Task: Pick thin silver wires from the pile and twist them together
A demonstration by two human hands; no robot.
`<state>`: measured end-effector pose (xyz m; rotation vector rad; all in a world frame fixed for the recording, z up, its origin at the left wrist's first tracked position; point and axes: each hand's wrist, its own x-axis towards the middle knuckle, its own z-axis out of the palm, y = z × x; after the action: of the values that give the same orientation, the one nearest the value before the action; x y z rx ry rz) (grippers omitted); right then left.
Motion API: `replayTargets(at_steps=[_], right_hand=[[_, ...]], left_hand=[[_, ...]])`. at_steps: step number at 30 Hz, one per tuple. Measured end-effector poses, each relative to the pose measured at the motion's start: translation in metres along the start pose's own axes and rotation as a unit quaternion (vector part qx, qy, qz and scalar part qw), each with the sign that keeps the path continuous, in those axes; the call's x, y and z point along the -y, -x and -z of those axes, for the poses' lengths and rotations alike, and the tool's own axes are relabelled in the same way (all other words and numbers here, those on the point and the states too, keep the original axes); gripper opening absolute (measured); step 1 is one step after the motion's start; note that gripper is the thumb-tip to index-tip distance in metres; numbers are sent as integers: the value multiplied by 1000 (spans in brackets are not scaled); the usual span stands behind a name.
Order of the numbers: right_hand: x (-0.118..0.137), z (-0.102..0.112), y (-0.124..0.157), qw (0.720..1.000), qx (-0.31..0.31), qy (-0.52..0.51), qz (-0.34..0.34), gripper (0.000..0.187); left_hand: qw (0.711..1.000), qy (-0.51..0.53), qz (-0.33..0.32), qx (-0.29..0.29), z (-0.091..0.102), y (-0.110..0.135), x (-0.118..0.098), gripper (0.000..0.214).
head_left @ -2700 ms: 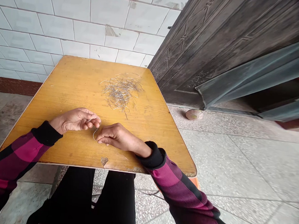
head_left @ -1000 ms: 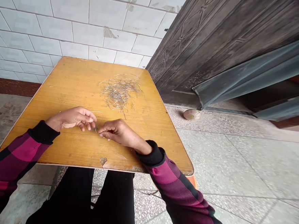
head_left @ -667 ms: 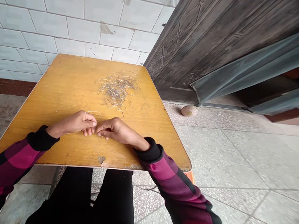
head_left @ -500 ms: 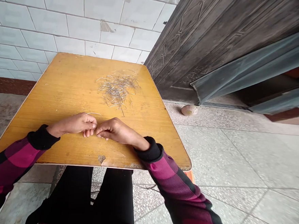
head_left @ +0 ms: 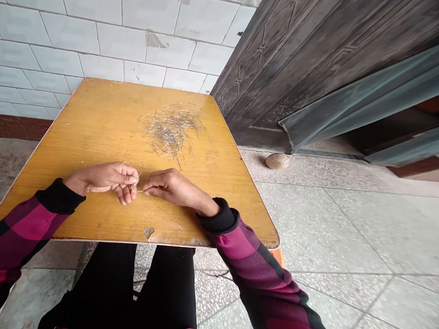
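Observation:
My left hand [head_left: 107, 179] and my right hand [head_left: 173, 187] rest close together on the near part of a yellow wooden table [head_left: 94, 125]. Both pinch a thin piece of silver wire [head_left: 138, 185] that runs between their fingertips. The wire's far end sticks up a little above my left fingers. Farther back, toward the table's right side, lies a loose heap of several short silver wires [head_left: 171, 130]. My sleeves are magenta and black with black cuffs.
A white tiled wall [head_left: 100, 36] stands behind the table. A dark carved wooden door [head_left: 324, 66] runs along the right. A small round object [head_left: 277, 161] lies on the speckled floor near the door. The table's front edge has a chipped spot [head_left: 147, 232].
The wire was a longer open curve between my hands; my hands have drawn together and now pinch it tightly, fingertips nearly touching. The view has shifted slightly.

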<state>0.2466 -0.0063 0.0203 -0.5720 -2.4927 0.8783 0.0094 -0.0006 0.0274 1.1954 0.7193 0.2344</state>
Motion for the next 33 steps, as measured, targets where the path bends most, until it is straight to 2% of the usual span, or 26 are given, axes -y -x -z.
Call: replayTargets(at_steps=[3, 6, 10, 12, 15, 20, 27, 33], right_hand=[[-4, 5, 1, 999, 6, 43, -26, 15], [-6, 6, 1, 997, 37, 34, -61, 14], [-3, 4, 2, 978, 83, -90, -168, 15], [-2, 3, 2, 961, 76, -154, -215, 11], [-5, 0, 1, 943, 33, -233, -237, 7], [-11, -6, -3, 903, -60, -345, -250, 22], [-8, -10, -7, 850, -198, -416, -257, 32], [-7, -21, -10, 826, -279, -435, -223, 40]], left_hand=[[1000, -6, -12, -8, 3, 3, -3, 30], [1000, -5, -15, -10, 5, 3, -4, 31], [1000, 5, -24, -12, 6, 2, -3, 30], [999, 14, -36, -17, 6, 2, -2, 30], [998, 29, -51, -25, 9, 2, -2, 29], [994, 62, -79, -35, 14, 2, 0, 28], [984, 106, -123, -65, 18, -4, 4, 27], [977, 135, -151, -73, 17, -10, 4, 28]])
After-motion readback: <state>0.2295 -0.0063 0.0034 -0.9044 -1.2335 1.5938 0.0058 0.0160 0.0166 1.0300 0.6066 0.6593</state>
